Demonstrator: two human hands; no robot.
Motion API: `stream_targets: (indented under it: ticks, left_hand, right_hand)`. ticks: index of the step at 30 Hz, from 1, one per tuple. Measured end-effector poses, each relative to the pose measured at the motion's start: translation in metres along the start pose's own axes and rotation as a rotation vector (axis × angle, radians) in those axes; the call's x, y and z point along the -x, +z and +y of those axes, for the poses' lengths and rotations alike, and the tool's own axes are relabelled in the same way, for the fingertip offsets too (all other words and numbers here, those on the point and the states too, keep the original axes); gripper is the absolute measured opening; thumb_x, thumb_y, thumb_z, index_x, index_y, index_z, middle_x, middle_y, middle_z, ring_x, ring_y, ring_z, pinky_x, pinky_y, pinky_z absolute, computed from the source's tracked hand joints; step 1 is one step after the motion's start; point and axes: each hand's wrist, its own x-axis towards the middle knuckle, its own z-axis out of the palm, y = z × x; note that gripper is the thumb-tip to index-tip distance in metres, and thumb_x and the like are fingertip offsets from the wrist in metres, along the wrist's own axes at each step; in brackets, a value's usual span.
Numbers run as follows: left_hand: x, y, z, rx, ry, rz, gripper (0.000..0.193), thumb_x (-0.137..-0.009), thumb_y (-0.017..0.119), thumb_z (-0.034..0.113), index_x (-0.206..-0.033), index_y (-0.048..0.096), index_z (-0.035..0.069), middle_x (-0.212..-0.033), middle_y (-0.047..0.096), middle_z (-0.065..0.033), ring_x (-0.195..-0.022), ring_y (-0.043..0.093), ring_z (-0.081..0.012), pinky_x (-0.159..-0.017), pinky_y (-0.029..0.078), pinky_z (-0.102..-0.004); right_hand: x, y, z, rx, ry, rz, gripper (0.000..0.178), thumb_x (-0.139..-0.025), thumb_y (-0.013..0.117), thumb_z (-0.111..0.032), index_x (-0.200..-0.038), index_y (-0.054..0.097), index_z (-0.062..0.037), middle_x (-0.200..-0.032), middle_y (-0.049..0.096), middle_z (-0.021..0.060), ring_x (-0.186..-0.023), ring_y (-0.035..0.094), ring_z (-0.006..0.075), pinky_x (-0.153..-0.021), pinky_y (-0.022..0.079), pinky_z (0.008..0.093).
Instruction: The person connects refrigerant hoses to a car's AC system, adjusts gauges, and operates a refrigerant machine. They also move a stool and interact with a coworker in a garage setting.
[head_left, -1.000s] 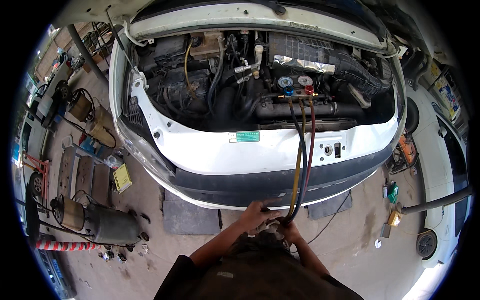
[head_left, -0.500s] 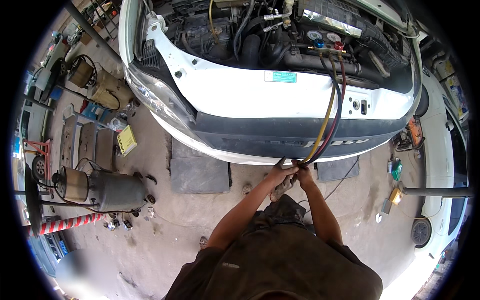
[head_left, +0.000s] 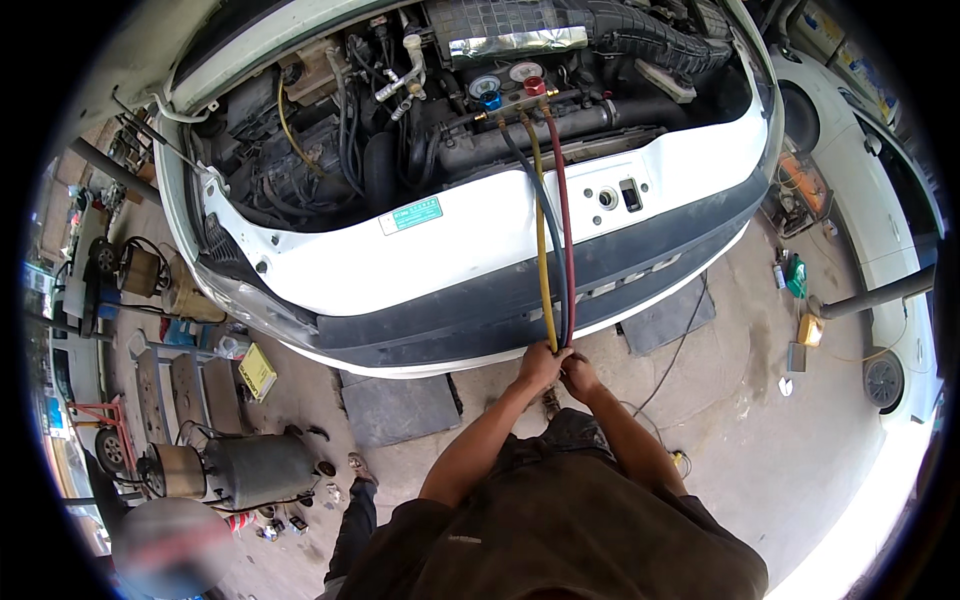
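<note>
A gauge manifold [head_left: 517,107] with two round dials, a blue knob and a red knob rests in the open engine bay. From it a yellow hose [head_left: 542,262], a red hose [head_left: 566,240] and a dark hose [head_left: 540,190] run down over the white front panel and the dark grille. My left hand [head_left: 541,367] is closed around the hoses just below the bumper. Beside it, touching, my right hand [head_left: 579,376] is also closed on them. The lower hose ends are hidden by my hands and body.
A white car [head_left: 865,200] is parked at right, with a green bottle [head_left: 795,276] and a yellow container [head_left: 811,329] on the floor. To the left are a grey tank [head_left: 262,473], a metal step stand [head_left: 185,385] and another person's leg [head_left: 353,520].
My view has turned, so the vehicle sits further left and lower. My left hand, with fingers extended before, is now wrapped around the hoses. A person's leg has come into view at left.
</note>
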Motion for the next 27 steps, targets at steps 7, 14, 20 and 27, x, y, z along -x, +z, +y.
stream_targets:
  ticks: [7, 14, 20, 27]
  left_hand:
    - [-0.008, 0.031, -0.028, 0.193, 0.042, 0.173, 0.028, -0.079, 0.066, 0.029, -0.083, 0.064, 0.002, -0.068, 0.063, -0.0128, -0.066, 0.063, -0.0262, -0.056, 0.045, -0.0369]
    - [0.013, 0.028, -0.006, 0.115, -0.202, 0.375, 0.035, -0.080, 0.062, 0.034, -0.090, 0.063, 0.000, -0.078, 0.065, -0.0163, -0.076, 0.063, -0.0278, -0.064, 0.045, -0.0369]
    - [0.022, 0.014, 0.006, 0.363, -0.326, 0.256, 0.041, -0.082, 0.061, 0.037, -0.092, 0.061, -0.002, -0.078, 0.063, -0.0127, -0.070, 0.060, -0.0216, -0.063, 0.044, -0.0357]
    - [0.011, 0.022, 0.027, 0.655, -0.315, 0.310, 0.040, -0.085, 0.057, 0.031, -0.106, 0.054, -0.003, -0.079, 0.062, -0.0097, -0.069, 0.059, -0.0150, -0.061, 0.045, -0.0278]
  right_hand:
    - [-0.023, -0.083, 0.082, -0.108, 0.694, 0.036, 0.055, -0.082, 0.056, -0.028, -0.131, 0.038, -0.0094, -0.115, 0.055, 0.0077, -0.100, 0.054, 0.0260, -0.084, 0.042, 0.0422]
    - [0.000, -0.030, 0.012, -0.363, 0.469, -0.657, 0.056, -0.081, 0.052, -0.048, -0.127, 0.044, -0.0173, -0.129, 0.046, 0.0017, -0.121, 0.041, 0.0231, -0.101, 0.027, 0.0495]
    - [0.018, -0.084, -0.027, -0.203, 0.565, -0.580, 0.050, -0.077, 0.062, -0.035, -0.121, 0.049, -0.0149, -0.121, 0.052, 0.0053, -0.114, 0.047, 0.0231, -0.098, 0.034, 0.0428]
    - [0.009, -0.093, -0.065, -0.159, 0.451, -0.551, 0.046, -0.074, 0.064, -0.020, -0.115, 0.050, -0.0080, -0.106, 0.060, 0.0066, -0.098, 0.058, 0.0203, -0.086, 0.046, 0.0423]
